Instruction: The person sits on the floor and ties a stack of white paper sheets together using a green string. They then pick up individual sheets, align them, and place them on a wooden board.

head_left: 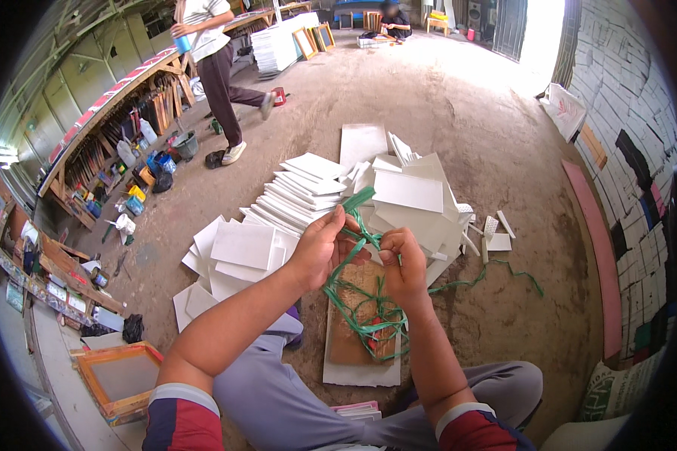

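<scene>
Green plastic twine (336,297) stretches between my two hands in front of my lap. My left hand (320,252) pinches it near a bunched, knotted part, with a flat green end sticking up above the fingers. My right hand (403,267) is closed on the twine just to the right. A loose tangle hangs over a brown board (342,331), which lies on a longer white board (361,374). One strand trails off right across the floor. Just beyond my hands, white flat pieces (410,192) are heaped and fanned in overlapping rows (289,199).
Small white scraps (496,240) lie right of the heap. A wood-framed screen (120,379) sits at lower left. Paint containers (132,203) and a bucket (184,144) line the left bench. One person (218,75) walks at upper left; another (393,22) sits far back. White stacks (617,98) wall the right.
</scene>
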Tool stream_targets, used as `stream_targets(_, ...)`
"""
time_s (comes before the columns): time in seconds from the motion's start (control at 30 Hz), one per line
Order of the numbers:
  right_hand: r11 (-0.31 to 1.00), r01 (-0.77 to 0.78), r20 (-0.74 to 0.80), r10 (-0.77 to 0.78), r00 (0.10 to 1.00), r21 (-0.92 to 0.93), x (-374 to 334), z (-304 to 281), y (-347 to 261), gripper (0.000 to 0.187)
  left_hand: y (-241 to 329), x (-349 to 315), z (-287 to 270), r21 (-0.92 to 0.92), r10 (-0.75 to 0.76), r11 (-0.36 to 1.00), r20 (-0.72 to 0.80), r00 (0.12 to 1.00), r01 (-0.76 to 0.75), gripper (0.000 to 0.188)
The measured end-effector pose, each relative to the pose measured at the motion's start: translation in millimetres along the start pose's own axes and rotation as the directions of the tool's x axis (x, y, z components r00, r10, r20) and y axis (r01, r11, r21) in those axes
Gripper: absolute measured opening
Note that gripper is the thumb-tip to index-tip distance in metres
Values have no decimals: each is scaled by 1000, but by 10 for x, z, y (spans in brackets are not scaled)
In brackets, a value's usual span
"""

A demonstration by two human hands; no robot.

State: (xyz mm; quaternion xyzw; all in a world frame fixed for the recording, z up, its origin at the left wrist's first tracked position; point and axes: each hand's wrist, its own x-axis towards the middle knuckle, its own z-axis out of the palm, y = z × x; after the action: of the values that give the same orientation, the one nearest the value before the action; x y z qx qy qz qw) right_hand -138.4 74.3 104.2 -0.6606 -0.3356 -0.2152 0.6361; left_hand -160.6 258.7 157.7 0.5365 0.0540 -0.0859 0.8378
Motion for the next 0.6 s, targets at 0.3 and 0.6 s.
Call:
stream_targets(0.3,995,-98,19,99,995,-34,41,12,-86,18,-67,15,20,293,285,923,-84,955,-250,35)
stream_targets(0.6,978,-125,38,133,990,-165,-6,123,-81,13,-35,-72,119,378,278,894,-41,960,-243,41)
